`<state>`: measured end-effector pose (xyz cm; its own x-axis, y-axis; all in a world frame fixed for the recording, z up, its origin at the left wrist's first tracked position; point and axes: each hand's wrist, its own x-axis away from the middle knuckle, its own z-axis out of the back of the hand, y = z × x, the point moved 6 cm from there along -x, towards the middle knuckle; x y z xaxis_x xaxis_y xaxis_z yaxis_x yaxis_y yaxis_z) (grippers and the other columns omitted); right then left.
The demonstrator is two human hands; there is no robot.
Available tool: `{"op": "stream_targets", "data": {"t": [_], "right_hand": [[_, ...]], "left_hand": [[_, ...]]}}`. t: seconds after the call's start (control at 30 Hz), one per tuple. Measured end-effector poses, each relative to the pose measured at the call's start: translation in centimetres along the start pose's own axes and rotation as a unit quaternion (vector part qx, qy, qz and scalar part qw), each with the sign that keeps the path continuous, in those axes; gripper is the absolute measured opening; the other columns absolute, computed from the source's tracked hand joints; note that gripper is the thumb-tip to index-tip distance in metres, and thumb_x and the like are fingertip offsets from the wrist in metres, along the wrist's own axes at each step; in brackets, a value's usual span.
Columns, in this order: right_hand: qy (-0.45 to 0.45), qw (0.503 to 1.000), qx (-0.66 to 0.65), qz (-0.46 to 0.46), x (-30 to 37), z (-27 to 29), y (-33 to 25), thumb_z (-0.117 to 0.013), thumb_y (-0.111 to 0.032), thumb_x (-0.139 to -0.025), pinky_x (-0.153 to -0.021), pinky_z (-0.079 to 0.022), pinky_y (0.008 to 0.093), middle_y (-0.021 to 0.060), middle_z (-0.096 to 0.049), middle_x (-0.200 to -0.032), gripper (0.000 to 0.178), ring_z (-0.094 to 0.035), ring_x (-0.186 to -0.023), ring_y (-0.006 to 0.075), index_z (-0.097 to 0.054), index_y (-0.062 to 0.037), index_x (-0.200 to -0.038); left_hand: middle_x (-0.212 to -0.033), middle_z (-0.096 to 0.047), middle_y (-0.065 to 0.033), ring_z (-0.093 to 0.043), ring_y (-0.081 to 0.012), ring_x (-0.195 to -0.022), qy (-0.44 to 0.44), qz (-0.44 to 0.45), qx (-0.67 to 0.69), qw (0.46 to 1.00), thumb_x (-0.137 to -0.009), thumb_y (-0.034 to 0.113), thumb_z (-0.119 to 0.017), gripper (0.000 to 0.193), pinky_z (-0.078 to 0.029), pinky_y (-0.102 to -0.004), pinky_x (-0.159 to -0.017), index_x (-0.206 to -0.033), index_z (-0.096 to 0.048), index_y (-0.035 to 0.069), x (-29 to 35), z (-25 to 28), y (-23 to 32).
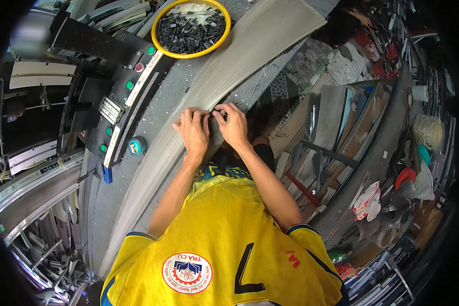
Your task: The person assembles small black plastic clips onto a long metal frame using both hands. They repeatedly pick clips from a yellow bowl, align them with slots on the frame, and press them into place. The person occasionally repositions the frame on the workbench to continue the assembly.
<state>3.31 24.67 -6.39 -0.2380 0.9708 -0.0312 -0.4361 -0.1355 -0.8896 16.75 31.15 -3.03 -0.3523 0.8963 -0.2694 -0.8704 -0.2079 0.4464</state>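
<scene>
A long strip of grey, finely ridged mesh (229, 66) runs diagonally over the bench, wide at the far end and narrowing toward the near left. My left hand (193, 133) lies across it, fingers curled on top and thumb at the right edge, gripping the mesh there. Close beside it, my right hand (233, 126) pinches a small black piece (212, 112) against that same edge. The fingertips of both hands nearly meet, and most of the piece is hidden. Beyond them stands a yellow-rimmed basket (153, 38) of small black plastic parts (191, 35).
Left of the mesh is a machine panel with green buttons (130, 84) and a red one. A small round teal-topped container (136, 146) sits on the grey bench (112, 196). Offcuts and a red-handled tool (303, 188) lie at the right; metal profiles (46, 255) crowd the lower left.
</scene>
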Motion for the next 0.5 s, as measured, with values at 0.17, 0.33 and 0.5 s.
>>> {"op": "stream_targets", "data": {"t": [0.17, 0.33, 0.5], "right_hand": [[-0.025, 0.989, -0.108, -0.101, 0.1, -0.3, 1.5, -0.082, -0.013, -0.096, -0.075, -0.054, 0.0338, 0.0077, -0.075, -0.092, 0.015, -0.067, -0.079, 0.0159, -0.076, -0.0019, -0.104], [-0.083, 0.923, -0.337, -0.164, 0.7, -1.7, 1.5, -0.079, -0.013, -0.101, -0.068, -0.048, 0.0244, -0.0011, -0.070, -0.089, 0.015, -0.061, -0.077, 0.0064, -0.070, -0.0027, -0.107], [-0.122, 0.882, -0.400, -0.216, 1.2, -1.5, 1.0, -0.078, -0.013, -0.102, -0.060, -0.041, 0.0213, -0.0027, -0.067, -0.085, 0.014, -0.056, -0.073, 0.0032, -0.066, -0.0049, -0.106]], "left_hand": [[-0.109, -0.065, -0.0063, -0.062, -0.0271, -0.111, -0.064, 0.099, 0.076, 0.990, -0.093, 0.013, -0.080, 0.009, -0.036, -0.0488, -0.101, -0.101, -0.077, 0.009, -0.8, 1.7, 0.7], [-0.104, -0.071, -0.0124, -0.069, -0.0299, -0.102, -0.107, 0.125, 0.153, 0.974, -0.092, 0.010, -0.080, 0.013, -0.051, -0.0432, -0.093, -0.102, -0.077, 0.002, -2.0, 3.2, 0.8], [-0.100, -0.072, -0.0171, -0.072, -0.0323, -0.093, -0.167, 0.102, 0.172, 0.965, -0.093, 0.009, -0.079, 0.013, -0.053, -0.0426, -0.088, -0.101, -0.074, 0.000, -3.1, 3.8, 0.7]]}}
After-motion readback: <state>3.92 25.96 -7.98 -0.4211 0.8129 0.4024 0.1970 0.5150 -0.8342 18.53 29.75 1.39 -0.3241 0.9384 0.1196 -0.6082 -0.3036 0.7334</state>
